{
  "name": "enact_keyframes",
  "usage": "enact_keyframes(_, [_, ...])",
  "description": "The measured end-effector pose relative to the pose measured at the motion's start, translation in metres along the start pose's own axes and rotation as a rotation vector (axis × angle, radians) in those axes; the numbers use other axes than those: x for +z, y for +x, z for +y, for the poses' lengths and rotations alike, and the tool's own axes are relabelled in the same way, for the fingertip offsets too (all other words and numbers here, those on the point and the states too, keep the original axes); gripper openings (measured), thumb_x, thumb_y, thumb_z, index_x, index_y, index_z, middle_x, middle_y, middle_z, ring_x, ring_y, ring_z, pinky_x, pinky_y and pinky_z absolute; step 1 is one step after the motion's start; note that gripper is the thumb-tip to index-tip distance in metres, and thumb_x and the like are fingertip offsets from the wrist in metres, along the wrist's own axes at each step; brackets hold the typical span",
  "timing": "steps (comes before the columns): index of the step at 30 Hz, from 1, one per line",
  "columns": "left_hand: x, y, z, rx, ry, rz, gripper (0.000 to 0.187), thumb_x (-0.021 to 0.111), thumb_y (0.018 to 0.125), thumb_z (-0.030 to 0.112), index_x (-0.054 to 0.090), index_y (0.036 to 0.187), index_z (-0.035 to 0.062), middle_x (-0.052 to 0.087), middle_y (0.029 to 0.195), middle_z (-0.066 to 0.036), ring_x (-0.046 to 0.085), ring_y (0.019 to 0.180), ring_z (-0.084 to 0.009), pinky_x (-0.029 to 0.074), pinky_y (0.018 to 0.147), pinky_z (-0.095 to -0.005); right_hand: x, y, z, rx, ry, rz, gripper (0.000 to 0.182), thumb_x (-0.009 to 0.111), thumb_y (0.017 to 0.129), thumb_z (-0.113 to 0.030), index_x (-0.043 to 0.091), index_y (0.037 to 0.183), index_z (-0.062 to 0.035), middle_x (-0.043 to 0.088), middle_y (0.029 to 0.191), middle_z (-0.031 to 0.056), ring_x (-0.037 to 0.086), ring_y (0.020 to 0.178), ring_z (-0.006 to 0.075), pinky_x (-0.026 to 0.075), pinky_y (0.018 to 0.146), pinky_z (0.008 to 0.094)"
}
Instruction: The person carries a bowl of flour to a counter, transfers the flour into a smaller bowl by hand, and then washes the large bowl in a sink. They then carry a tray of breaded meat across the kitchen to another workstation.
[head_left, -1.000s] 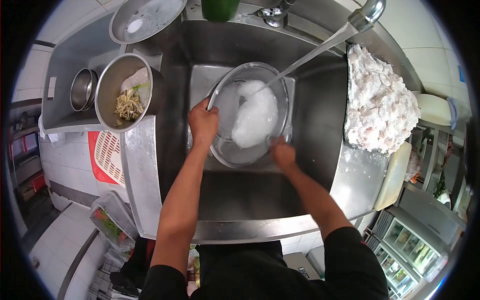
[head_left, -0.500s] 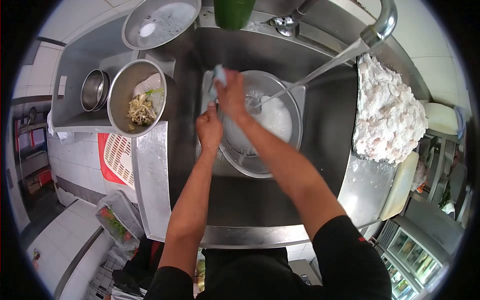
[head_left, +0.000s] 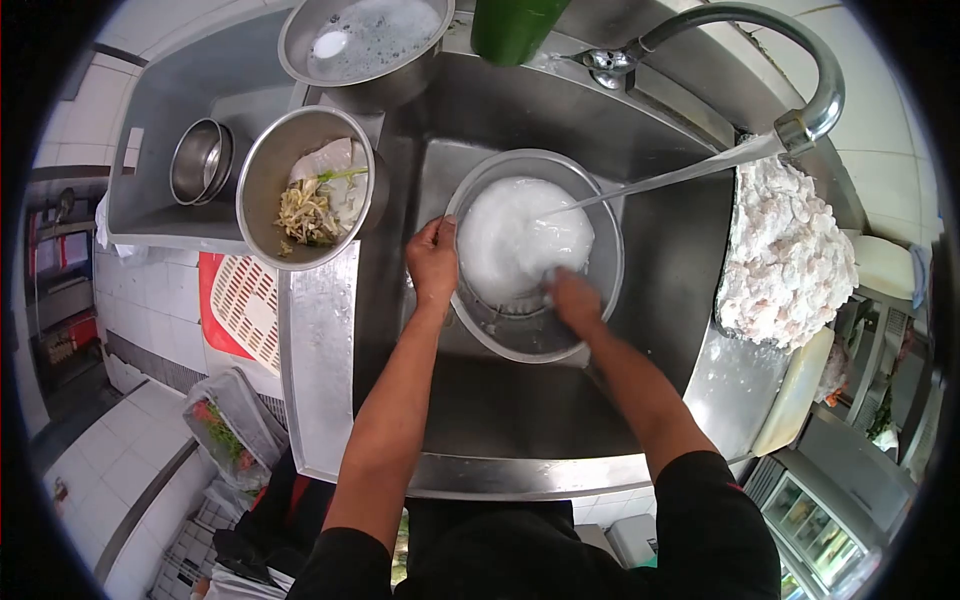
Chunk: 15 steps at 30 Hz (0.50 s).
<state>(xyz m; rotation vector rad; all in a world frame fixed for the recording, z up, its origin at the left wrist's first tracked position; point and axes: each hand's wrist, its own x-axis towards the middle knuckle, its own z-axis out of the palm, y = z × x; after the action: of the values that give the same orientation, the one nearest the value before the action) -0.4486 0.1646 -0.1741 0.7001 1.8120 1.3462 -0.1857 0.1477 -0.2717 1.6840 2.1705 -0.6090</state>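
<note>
The left hand (head_left: 433,262) grips the left rim of the bowl (head_left: 608,240), which sits in the sink (head_left: 500,420). The right hand (head_left: 577,300), blurred, is at the lower right part of the bowl, over its inside; whether it is closed on anything I cannot tell. White foam (head_left: 520,225) fills much of the bowl, and water (head_left: 680,178) runs into it from the tap (head_left: 815,90). Left of the sink, a pot (head_left: 262,200) holds pale strips, a pale slab and a green stem. Just beside it, a grey tub (head_left: 150,215) holds small bowls (head_left: 195,160). Right of the sink lies a heap (head_left: 785,260) of white-coated pieces. Behind the sink's far left corner is a pan (head_left: 400,85) of sudsy liquid, near a green container (head_left: 515,25). Well apart, at lower right, is a glass-fronted fridge (head_left: 815,530).
</note>
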Motion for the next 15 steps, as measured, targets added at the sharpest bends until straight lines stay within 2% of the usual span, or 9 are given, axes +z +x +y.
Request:
enact_keyframes(3, [-0.001,-0.005,0.0,0.031,0.062,0.015,0.027,0.057,0.09,0.022,0.064,0.089,-0.0038,0.049,0.061,0.001,0.04,0.06,-0.0073,0.038,0.058,-0.0258,-0.005,0.053,0.027,0.053,-0.183,0.174,0.036,0.049,0.089,-0.027,0.051,0.117,-0.0045,0.059,0.109,0.0186,0.063,0.091,0.0341,0.05,0.08,0.0457])
enact_keyframes(5, [-0.002,-0.006,-0.004,0.014,0.127,-0.004,0.028,0.054,0.092,0.023,0.063,0.089,-0.0035,0.049,0.06,-0.002,0.042,0.06,-0.0091,0.039,0.058,-0.0271,0.062,0.123,0.047,-0.188,-0.403,0.386,0.03,0.05,0.087,-0.023,0.058,0.109,-0.0041,0.057,0.116,0.0181,0.059,0.1,0.0352,0.046,0.088,0.045])
enact_keyframes(7, [-0.004,-0.011,-0.004,0.052,0.151,0.016,0.029,0.052,0.092,0.024,0.062,0.088,-0.0031,0.05,0.061,-0.005,0.042,0.059,-0.0127,0.039,0.059,-0.029,0.008,0.138,-0.023,-0.047,0.158,0.15,0.029,0.049,0.086,-0.023,0.063,0.104,-0.0034,0.052,0.124,0.017,0.054,0.109,0.0364,0.039,0.098,0.0437])
enact_keyframes(8, [-0.004,-0.014,-0.004,0.081,0.163,0.029,0.031,0.05,0.093,0.025,0.061,0.087,-0.0027,0.051,0.061,-0.008,0.042,0.058,-0.0162,0.04,0.059,-0.0309,0.015,0.14,-0.052,-0.234,0.015,0.632,0.029,0.049,0.087,-0.023,0.064,0.1,-0.0021,0.05,0.125,0.0221,0.05,0.113,0.0385,0.037,0.098,0.0463])
enact_keyframes(9, [-0.004,-0.015,-0.004,0.079,0.164,0.025,0.031,0.05,0.093,0.025,0.061,0.087,-0.0027,0.051,0.061,-0.008,0.042,0.058,-0.0162,0.04,0.059,-0.0309,-0.001,0.146,-0.089,-0.188,-0.207,0.787,0.029,0.049,0.087,-0.023,0.063,0.104,-0.0039,0.049,0.122,0.0272,0.051,0.111,0.0397,0.039,0.094,0.0504])
enact_keyframes(10, [-0.004,-0.015,-0.003,0.072,0.219,0.027,0.031,0.049,0.093,0.026,0.061,0.086,-0.0019,0.054,0.064,-0.012,0.045,0.059,-0.0213,0.041,0.061,-0.0332,-0.022,0.124,-0.119,-0.253,0.253,0.65,0.036,0.052,0.087,-0.026,0.057,0.115,-0.005,0.048,0.119,0.0318,0.05,0.108,0.0441,0.04,0.092,0.0524])
enact_keyframes(11, [-0.004,-0.015,0.0,0.066,0.27,0.035,0.031,0.048,0.093,0.026,0.061,0.086,-0.0012,0.057,0.066,-0.015,0.047,0.059,-0.0265,0.042,0.062,-0.0355,-0.049,0.096,-0.151,0.041,0.783,0.425,0.044,0.053,0.086,-0.028,0.05,0.123,-0.0051,0.047,0.118,0.0325,0.05,0.106,0.0475,0.04,0.093,0.0502])
enact_keyframes(13, [-0.007,-0.013,0.001,0.055,0.305,0.03,0.031,0.047,0.093,0.027,0.061,0.087,-0.0001,0.059,0.072,-0.018,0.051,0.063,-0.0315,0.043,0.064,-0.038,-0.05,0.07,-0.149,-0.066,0.671,0.175,0.058,0.06,0.081,-0.026,0.04,0.129,0.0,0.05,0.118,0.0291,0.048,0.107,0.0491,0.041,0.09,0.0494])
enact_keyframes(15, [-0.011,-0.013,-0.002,0.047,0.341,0.021,0.031,0.047,0.093,0.027,0.061,0.088,0.001,0.06,0.077,-0.021,0.055,0.067,-0.0365,0.044,0.067,-0.0405,-0.047,0.05,-0.13,-0.16,0.588,0.041,0.053,0.059,0.082,-0.029,0.048,0.124,0.0007,0.056,0.114,0.028,0.052,0.107,0.0438,0.043,0.09,0.0459])
